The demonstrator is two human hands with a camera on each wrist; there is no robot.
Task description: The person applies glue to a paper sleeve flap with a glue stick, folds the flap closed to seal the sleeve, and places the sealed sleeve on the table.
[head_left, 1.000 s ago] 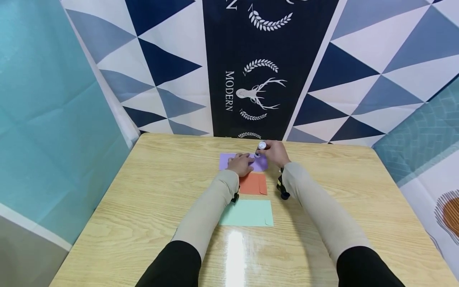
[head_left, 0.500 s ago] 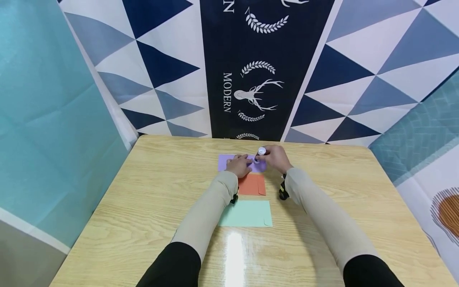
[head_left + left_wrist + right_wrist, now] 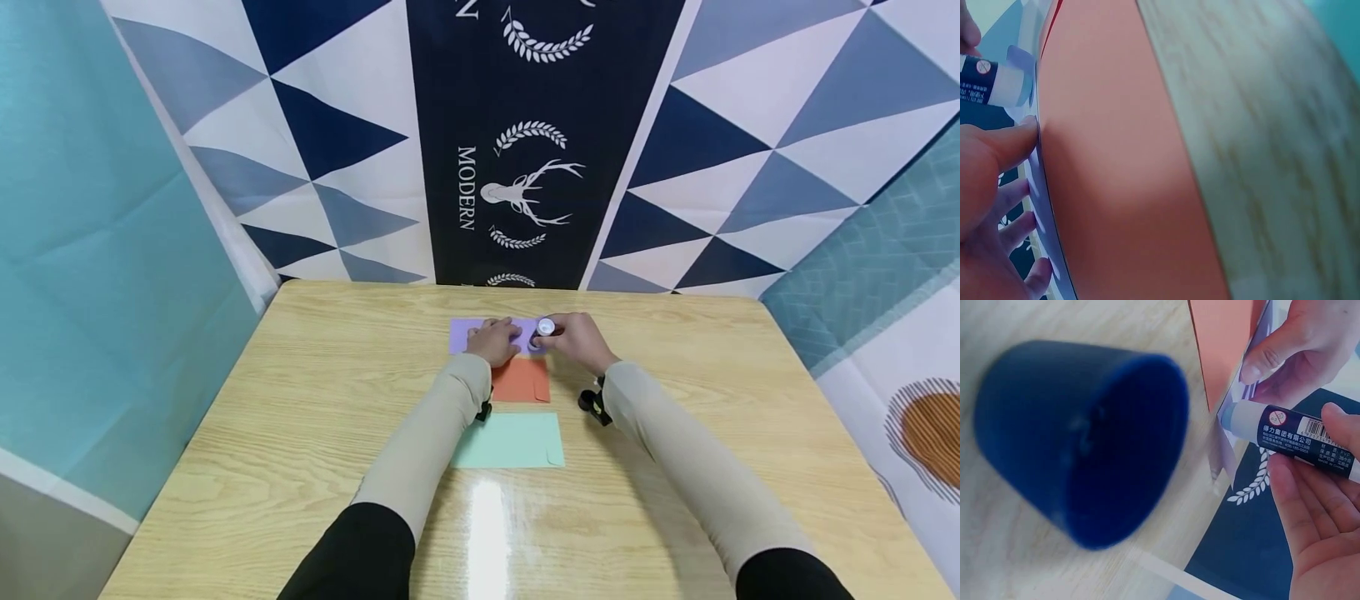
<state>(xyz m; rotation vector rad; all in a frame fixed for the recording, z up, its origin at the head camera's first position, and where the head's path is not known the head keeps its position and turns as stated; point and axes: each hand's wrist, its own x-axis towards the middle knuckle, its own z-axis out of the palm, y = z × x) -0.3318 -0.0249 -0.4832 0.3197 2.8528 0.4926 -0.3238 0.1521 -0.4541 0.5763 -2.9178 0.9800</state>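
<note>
A purple envelope lies at the far side of the table. My left hand rests on it, fingers spread. Between the thumb and fingers of my right hand is a glue stick, a dark-labelled tube with a white end. Its tip touches the flap at the envelope's right end. In the right wrist view the flap stands away from the envelope's body. An orange envelope lies just nearer than the purple one, partly behind my left wrist.
A mint-green envelope lies closest to me on the wooden table. In the right wrist view a blurred blue hollow cup-shaped object sits large near the camera. Patterned cloth hangs behind the table's far edge.
My right hand has brought the glue stick towards me along the envelope's right end. My left hand stays on the purple envelope. The head view has shifted slightly.
</note>
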